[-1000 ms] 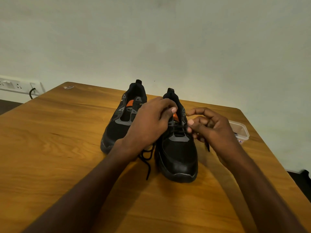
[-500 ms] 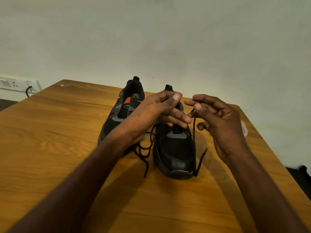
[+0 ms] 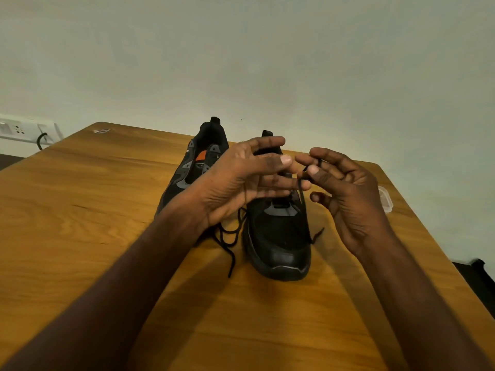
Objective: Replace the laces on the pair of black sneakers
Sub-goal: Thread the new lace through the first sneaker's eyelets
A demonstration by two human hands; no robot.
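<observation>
Now the right hand [image 3: 348,194] pinches the thin, limp black lace [image 3: 302,194] above the right sneaker [image 3: 278,236] near the table's [image 3: 80,210] middle, the left hand [image 3: 241,180] spread beside it, so gripping by its stiffer tip seems wisest.

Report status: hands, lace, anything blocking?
Right hand pinches black lace above near sneaker. Left hand open, fingers straight. Nothing blocking.

Sneakers [image 3: 278,236], container [image 3: 385,199] on table [image 3: 80,210]
</observation>
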